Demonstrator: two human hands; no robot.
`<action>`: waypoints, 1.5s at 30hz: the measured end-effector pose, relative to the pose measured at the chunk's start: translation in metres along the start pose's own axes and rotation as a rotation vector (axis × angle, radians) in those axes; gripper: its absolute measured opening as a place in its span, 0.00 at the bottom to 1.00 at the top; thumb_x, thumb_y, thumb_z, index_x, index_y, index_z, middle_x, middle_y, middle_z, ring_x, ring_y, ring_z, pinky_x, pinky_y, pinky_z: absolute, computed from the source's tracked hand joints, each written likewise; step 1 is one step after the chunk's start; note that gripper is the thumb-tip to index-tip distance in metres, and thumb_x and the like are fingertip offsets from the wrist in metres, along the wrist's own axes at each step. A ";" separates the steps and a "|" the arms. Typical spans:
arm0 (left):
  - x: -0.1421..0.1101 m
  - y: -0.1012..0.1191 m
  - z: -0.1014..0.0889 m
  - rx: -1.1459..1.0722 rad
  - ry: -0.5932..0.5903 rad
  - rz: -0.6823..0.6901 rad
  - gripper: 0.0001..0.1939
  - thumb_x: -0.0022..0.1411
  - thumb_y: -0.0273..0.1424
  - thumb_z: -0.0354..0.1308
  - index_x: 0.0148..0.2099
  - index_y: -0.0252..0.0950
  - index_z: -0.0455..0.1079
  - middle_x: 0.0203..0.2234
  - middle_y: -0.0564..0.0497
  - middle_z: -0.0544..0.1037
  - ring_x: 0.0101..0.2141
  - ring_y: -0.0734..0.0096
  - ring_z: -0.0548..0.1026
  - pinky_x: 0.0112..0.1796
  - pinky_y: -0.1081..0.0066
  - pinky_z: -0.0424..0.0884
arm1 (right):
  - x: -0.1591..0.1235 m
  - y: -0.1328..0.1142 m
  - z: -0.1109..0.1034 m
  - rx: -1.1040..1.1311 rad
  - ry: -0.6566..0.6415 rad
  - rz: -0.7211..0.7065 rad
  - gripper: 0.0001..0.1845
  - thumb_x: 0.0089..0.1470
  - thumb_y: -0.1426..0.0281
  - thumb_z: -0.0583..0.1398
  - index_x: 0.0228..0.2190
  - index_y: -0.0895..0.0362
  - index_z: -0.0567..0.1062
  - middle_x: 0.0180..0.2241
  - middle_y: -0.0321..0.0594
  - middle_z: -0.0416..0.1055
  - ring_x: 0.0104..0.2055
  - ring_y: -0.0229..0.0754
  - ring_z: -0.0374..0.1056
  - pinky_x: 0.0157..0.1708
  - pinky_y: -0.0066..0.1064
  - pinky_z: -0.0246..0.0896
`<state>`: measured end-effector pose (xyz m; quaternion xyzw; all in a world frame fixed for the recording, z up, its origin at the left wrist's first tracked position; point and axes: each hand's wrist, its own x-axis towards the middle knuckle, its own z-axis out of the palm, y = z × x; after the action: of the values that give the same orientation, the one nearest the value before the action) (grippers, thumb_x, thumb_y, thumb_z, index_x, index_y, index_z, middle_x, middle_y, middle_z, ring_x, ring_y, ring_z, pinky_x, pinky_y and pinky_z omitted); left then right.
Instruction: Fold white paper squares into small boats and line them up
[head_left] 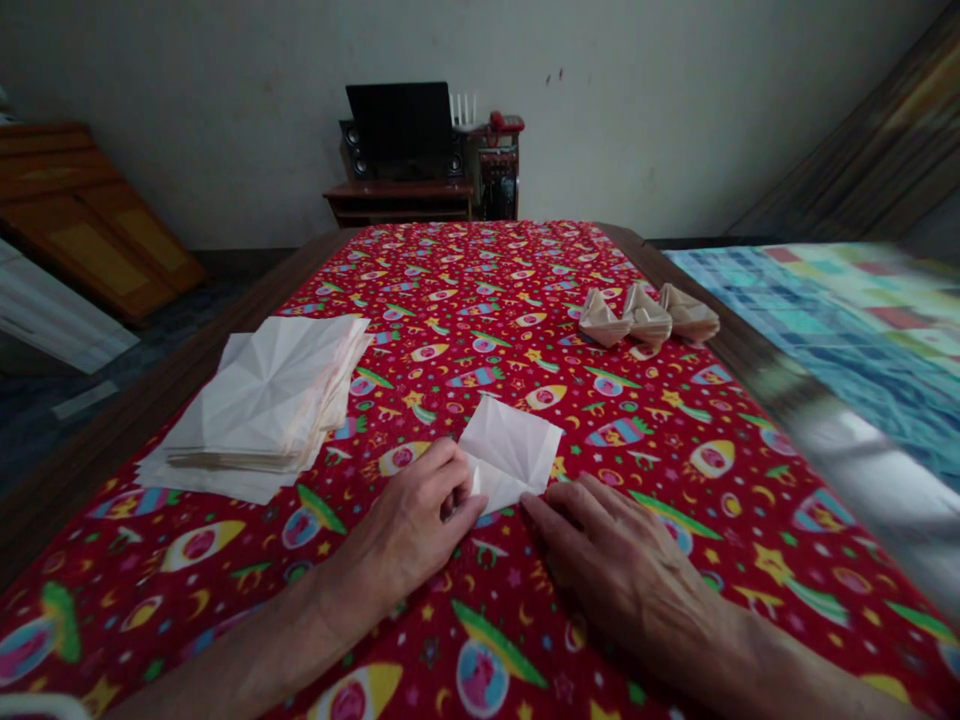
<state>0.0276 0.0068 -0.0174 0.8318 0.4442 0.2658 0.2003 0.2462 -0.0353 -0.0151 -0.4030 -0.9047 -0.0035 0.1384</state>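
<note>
A small creased sheet of white paper (517,445), partly folded along its near edge, lies on the red patterned tablecloth in front of me. My left hand (431,500) has its thumb and bent fingers closed on the paper's left near edge, where a small flap stands up. On the other side, my right hand (611,545) rests low on the cloth, its thumb tip touching the near right corner and its fingers stretched forward beside the sheet. The undersides of the fingers are hidden.
To the left sits a thick stack of creased white paper sheets (262,400). Three bundles of folded paper pieces (649,318) stand at the right table edge. Beyond the table's far end are a monitor (401,120) and a stand. A wooden cabinet (97,220) is at left.
</note>
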 end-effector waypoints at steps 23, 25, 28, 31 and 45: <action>-0.008 0.009 -0.006 0.354 -0.147 0.352 0.18 0.67 0.24 0.47 0.57 0.41 0.62 0.56 0.51 0.66 0.54 0.65 0.63 0.54 0.61 0.64 | 0.005 -0.004 -0.003 -0.017 -0.059 0.019 0.13 0.54 0.79 0.55 0.42 0.59 0.69 0.33 0.41 0.63 0.31 0.41 0.56 0.29 0.33 0.55; -0.010 0.010 -0.006 0.361 -0.197 0.383 0.20 0.68 0.23 0.43 0.59 0.38 0.60 0.56 0.51 0.67 0.56 0.67 0.62 0.57 0.62 0.61 | 0.006 -0.004 -0.003 -0.011 -0.054 0.031 0.13 0.53 0.80 0.55 0.41 0.59 0.69 0.33 0.41 0.63 0.31 0.41 0.56 0.29 0.32 0.55; -0.012 0.010 -0.006 0.378 -0.224 0.375 0.23 0.67 0.21 0.41 0.61 0.38 0.57 0.58 0.52 0.65 0.59 0.70 0.59 0.60 0.61 0.55 | 0.006 -0.003 0.000 -0.010 -0.036 0.039 0.11 0.53 0.80 0.55 0.39 0.59 0.69 0.33 0.42 0.63 0.31 0.41 0.56 0.29 0.32 0.54; -0.014 0.010 -0.008 0.405 -0.276 0.373 0.28 0.62 0.17 0.41 0.63 0.36 0.53 0.61 0.51 0.61 0.61 0.70 0.56 0.61 0.59 0.52 | 0.004 -0.002 0.002 -0.020 -0.009 0.024 0.10 0.52 0.80 0.55 0.37 0.59 0.70 0.32 0.41 0.63 0.30 0.41 0.55 0.28 0.32 0.54; -0.025 0.003 -0.016 0.457 -0.263 0.387 0.33 0.54 0.15 0.44 0.63 0.35 0.55 0.61 0.47 0.60 0.61 0.66 0.57 0.60 0.57 0.52 | 0.006 -0.002 -0.002 -0.029 0.024 0.031 0.09 0.53 0.80 0.54 0.34 0.59 0.71 0.31 0.41 0.64 0.30 0.40 0.57 0.25 0.30 0.52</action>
<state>0.0087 -0.0143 -0.0099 0.9514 0.2964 0.0827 0.0099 0.2420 -0.0325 -0.0114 -0.4188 -0.8965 -0.0192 0.1434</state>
